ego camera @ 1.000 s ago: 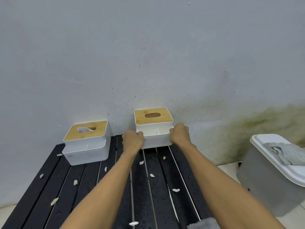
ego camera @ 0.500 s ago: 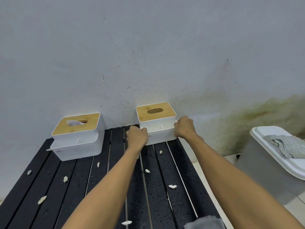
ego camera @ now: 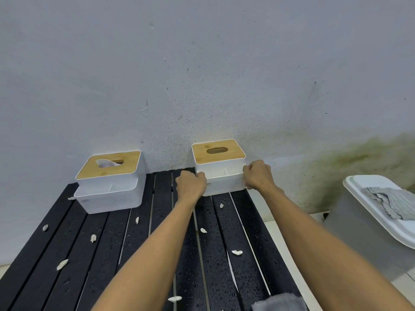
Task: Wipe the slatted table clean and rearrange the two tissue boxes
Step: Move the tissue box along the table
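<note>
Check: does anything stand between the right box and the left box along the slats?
Nothing visible: only bare, wet slats lie between right box and left box. The left hand and right hand grip it.

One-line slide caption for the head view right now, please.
Left hand and right hand grip the right tissue box on the wet, scrap-strewn slatted table.

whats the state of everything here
right tissue box, upright, gripped on both sides, no tissue sticking out
left tissue box, untouched, tissue poking from slot
left hand, grips right box's left side
right hand, grips its right side
slatted table, wet with droplets
white scraps, scattered on the slats
bin, lid closed
grey cloth, crumpled on bin lid
second grey cloth, lying at table's near edge
</note>
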`<state>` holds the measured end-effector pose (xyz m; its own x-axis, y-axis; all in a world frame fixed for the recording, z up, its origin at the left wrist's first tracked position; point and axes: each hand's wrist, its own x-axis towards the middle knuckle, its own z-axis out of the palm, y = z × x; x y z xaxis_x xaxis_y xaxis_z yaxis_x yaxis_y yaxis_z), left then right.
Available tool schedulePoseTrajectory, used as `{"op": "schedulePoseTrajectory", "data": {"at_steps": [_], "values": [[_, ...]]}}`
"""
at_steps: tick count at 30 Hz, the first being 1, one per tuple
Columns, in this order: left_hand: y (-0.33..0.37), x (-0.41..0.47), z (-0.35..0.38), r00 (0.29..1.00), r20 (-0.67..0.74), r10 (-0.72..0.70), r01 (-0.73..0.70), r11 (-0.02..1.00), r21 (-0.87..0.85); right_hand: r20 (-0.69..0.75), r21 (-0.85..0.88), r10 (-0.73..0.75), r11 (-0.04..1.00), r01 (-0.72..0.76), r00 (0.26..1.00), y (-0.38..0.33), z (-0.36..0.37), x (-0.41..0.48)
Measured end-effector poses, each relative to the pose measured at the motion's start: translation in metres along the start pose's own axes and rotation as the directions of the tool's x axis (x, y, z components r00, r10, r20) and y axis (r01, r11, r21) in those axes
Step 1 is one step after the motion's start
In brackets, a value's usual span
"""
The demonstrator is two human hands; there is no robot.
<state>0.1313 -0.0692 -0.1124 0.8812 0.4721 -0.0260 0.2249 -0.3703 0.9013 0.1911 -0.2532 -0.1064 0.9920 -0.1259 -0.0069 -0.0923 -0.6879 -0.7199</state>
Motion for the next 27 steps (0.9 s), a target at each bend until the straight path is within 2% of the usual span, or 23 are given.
{"op": "schedulePoseTrajectory", "data": {"at_steps": [3, 5, 8, 12, 16, 21, 27], "values": [[0.003, -0.008, -0.022, 0.997, -0.066, 0.047, -0.049, 0.999, -0.021, -0.157, -0.118, -0.083, 0.991, 0.065, 0.984, -0.008, -0.006, -0.021], [0.003, -0.014, -0.047, 0.984, -0.139, 0.11, -0.115, 0.993, -0.031, -0.305, -0.128, -0.22, 0.974, 0.189, 0.927, -0.021, -0.006, -0.037], [-0.001, -0.021, -0.098, 0.938, -0.306, 0.16, -0.164, 0.986, 0.015, -0.352, -0.106, -0.388, 0.921, 0.375, 0.852, -0.053, 0.011, -0.06], [-0.031, -0.008, -0.169, 0.856, -0.483, 0.184, -0.156, 0.983, 0.099, -0.201, -0.029, -0.521, 0.85, 0.526, 0.83, -0.108, 0.056, -0.093], [-0.065, 0.01, -0.225, 0.86, -0.503, 0.085, 0.01, 0.983, 0.184, 0.018, -0.009, -0.517, 0.856, 0.517, 0.856, -0.152, 0.109, -0.114], [-0.103, 0.031, -0.261, 0.915, -0.4, -0.047, 0.146, 0.964, 0.221, 0.176, -0.019, -0.42, 0.903, 0.43, 0.89, -0.18, 0.153, -0.129], [-0.12, 0.034, -0.261, 0.965, -0.232, -0.121, 0.157, 0.977, 0.144, 0.301, -0.018, -0.215, 0.973, 0.231, 0.929, -0.186, 0.186, -0.138]]}}
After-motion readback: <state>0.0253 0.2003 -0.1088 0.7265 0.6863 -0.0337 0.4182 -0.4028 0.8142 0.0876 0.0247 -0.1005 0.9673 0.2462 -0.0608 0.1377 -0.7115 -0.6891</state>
